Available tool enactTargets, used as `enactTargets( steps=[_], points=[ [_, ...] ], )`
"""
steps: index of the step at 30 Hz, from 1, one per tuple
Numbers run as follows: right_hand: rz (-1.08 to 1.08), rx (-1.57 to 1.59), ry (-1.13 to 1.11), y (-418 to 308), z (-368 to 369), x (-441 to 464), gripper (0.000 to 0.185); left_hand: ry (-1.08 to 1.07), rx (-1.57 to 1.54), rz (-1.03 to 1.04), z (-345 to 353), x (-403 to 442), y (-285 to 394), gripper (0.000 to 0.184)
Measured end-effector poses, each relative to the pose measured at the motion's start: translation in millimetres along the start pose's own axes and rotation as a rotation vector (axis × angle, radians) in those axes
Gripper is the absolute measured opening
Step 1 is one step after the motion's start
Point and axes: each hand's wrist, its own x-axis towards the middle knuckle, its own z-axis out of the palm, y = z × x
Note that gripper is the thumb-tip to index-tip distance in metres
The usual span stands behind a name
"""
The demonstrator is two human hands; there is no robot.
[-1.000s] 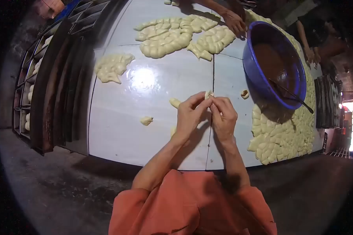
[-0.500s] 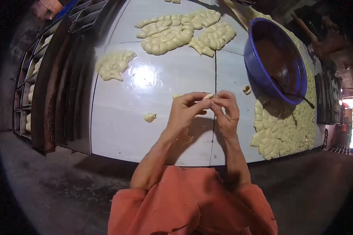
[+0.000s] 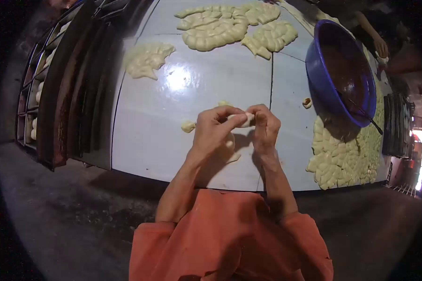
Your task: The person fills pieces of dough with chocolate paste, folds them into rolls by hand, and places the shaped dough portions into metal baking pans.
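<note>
Between my two hands, above the white table (image 3: 147,110), is a small piece of dough (image 3: 249,120). My left hand (image 3: 214,126) pinches it from the left with thumb and forefinger. My right hand (image 3: 266,126) grips its other side, fingers curled and pressed together. Just left of my left hand lies a small dough lump (image 3: 188,126). Under the left hand, partly hidden, more pale dough (image 3: 232,157) rests on the table. Right of my right hand is a small dough piece with brown filling showing (image 3: 307,103).
A blue basin (image 3: 320,70) holding brown filling and a dark-handled utensil stands at the right, beside a broad dough sheet (image 3: 335,157). More dough slabs (image 3: 215,35) lie at the back. Racks of trays (image 3: 63,89) stand left. Another person's hand (image 3: 381,47) shows at upper right.
The view has shifted, so the table things sit further right. My hands have drawn slightly apart, and more of the dough piece between them shows. Another person's hand shows more clearly at upper right.
</note>
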Motion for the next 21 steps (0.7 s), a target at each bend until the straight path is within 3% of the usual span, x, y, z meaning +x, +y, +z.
enactTargets(
  steps=[1, 3, 5, 9, 11, 12, 13, 15, 16, 17, 19, 20, 21],
  points=[
    [0.032, 0.063, -0.022, -10.4, 4.0, 3.1, 0.033, 0.038, -0.01, -0.034, -8.9, -1.6, -1.3, 0.021],
    [-0.14, -0.097, -0.134, -38.1, 4.5, 3.7, 0.04, 0.102, -0.05, -0.039, -19.5, -7.9, -1.4, 0.02],
    [-0.225, -0.053, -0.203, -28.4, 16.5, -7.5, 0.041, 0.171, -0.06, -0.092, -28.0, -16.6, 0.8, 0.027],
    [-0.039, 0.059, -0.29, -24.2, 37.4, -4.6, 0.037, 0.439, 0.126, 0.035, -52.4, -40.2, 0.2, 0.045],
    [0.022, -0.215, -0.409, -7.6, 50.7, -1.5, 0.03, 0.451, 0.647, 0.066, -78.5, -52.2, -11.1, 0.048],
    [-0.228, -0.4, -0.295, -6.4, 54.3, 1.4, 0.026, 0.395, 0.841, 0.03, -82.7, -57.0, -8.9, 0.049],
    [-0.227, -0.406, -0.3, -10.0, 48.6, -0.5, 0.026, 0.394, 0.834, 0.027, -87.0, -58.8, -14.2, 0.049],
    [0.339, -0.189, -0.292, -28.1, 29.5, -7.0, 0.026, 0.347, 1.125, 0.254, -93.0, -65.9, -29.8, 0.046],
    [0.435, -0.196, -0.361, -27.8, 18.5, -10.7, 0.032, 0.308, 1.076, 0.177, -87.8, -65.8, -23.7, 0.041],
    [0.439, -0.2, -0.368, -28.9, 13.0, -13.7, 0.032, 0.316, 1.053, 0.273, -88.6, -63.4, -32.4, 0.033],
    [0.167, -0.449, -0.57, -32.6, 5.3, -19.1, 0.036, 0.291, 0.848, 0.117, -89.8, -63.3, -33.6, 0.025],
    [-0.056, -0.542, -0.532, -21.2, 6.0, -31.1, 0.036, 0.292, 0.893, 0.196, -96.8, -64.6, -36.1, 0.023],
    [-0.049, -0.552, -0.527, -18.8, 5.6, -33.7, 0.036, 0.291, 0.935, 0.276, -105.8, -65.8, -38.6, 0.02]
  ],
)
